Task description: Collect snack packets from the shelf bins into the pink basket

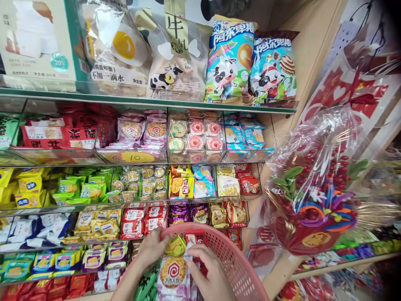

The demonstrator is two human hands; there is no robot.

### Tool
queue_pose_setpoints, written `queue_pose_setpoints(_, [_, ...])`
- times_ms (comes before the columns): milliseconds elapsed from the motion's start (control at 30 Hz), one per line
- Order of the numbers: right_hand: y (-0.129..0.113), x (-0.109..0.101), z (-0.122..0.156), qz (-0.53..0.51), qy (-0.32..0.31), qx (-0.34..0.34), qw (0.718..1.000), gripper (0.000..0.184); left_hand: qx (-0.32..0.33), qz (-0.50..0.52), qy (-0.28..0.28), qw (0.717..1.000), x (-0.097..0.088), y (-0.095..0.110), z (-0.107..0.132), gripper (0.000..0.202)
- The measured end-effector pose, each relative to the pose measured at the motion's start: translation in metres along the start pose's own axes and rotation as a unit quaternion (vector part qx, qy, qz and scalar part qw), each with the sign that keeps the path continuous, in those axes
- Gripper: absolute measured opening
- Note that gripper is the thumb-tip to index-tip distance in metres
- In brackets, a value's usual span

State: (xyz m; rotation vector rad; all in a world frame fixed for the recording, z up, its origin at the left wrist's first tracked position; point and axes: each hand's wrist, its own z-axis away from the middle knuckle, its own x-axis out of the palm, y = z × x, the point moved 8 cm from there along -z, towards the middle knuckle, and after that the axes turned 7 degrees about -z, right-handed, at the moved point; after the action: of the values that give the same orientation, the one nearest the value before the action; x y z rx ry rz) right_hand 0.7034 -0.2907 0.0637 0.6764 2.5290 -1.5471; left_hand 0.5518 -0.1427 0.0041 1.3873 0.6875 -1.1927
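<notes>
A pink plastic basket (232, 246) with a perforated wall is at the bottom centre, in front of the shelves. My left hand (152, 251) is closed on its rim at the left. Inside it lie a pink-and-white biscuit packet (172, 274) with a round biscuit picture, a yellow-green packet (176, 246), a red packet (196, 237) and green packets (146, 286). Over the basket, my right hand (208, 267) pinches the edge of the pink-and-white packet between thumb and fingers. Its fingertips partly cover that packet and the red one.
Behind the basket, clear shelf bins hold small packets: pink ones (130, 129), red ones (133, 221), green ones (94, 188). Large snack bags (230, 62) stand on the top shelf (188, 101). A plastic-wrapped bouquet (319, 196) juts out at the right, close to the basket.
</notes>
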Motion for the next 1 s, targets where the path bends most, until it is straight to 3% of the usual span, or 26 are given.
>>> queue_pose_setpoints(200, [0.001,-0.023,0.0,0.013,-0.055,0.006,0.998,0.016,-0.024,0.005,0.023,0.999,0.004,0.019,0.006,0.044])
queue_pose_setpoints(533, [0.014,-0.057,0.009,-0.027,-0.069,-0.017,0.997,0.015,-0.068,-0.003,0.034,0.997,0.025,0.038,0.022,0.049])
queue_pose_setpoints(767, [0.014,-0.048,0.004,-0.05,-0.102,0.013,0.993,0.018,-0.08,-0.01,0.05,0.995,0.014,0.031,0.028,0.046])
queue_pose_setpoints(1000, [0.009,-0.025,-0.005,-0.043,-0.103,0.004,0.994,0.016,-0.068,-0.015,0.053,0.996,-0.004,0.023,0.019,0.043])
